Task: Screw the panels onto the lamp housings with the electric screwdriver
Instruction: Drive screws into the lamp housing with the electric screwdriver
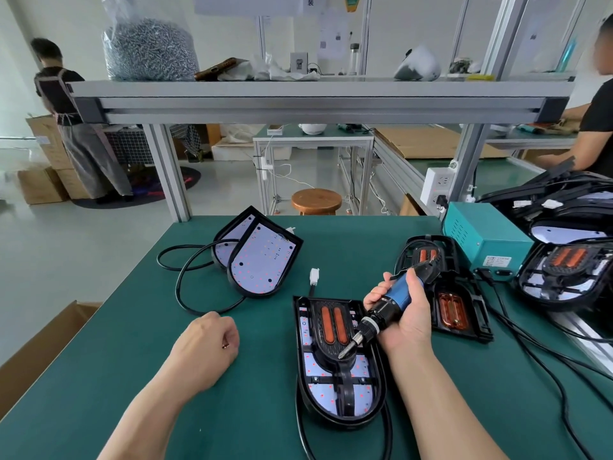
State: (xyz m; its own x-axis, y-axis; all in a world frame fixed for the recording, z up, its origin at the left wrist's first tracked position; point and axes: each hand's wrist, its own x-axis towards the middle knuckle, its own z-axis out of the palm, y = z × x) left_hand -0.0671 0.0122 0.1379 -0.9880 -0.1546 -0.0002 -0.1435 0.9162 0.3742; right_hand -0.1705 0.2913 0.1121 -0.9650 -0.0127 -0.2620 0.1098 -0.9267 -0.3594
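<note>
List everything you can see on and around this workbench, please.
Mat: one, green, covering bench
Nearest lamp housing: one, black with orange strips, mat's near centre
Rear lamp housings: two, black and orange, mat's right, farther back
LED panels: two, white, black-rimmed, overlapping, mat's far left
Stacked housings: several, black, far right
Electric screwdriver: one, blue and black, held above nearest housing
Power box: one, teal, right rear
Bag of screws: one, silvery, upper shelf
Stool: one, brown wood, beyond bench
Left hand: one, curled, resting on mat
Right hand: one, grip round screwdriver
</note>
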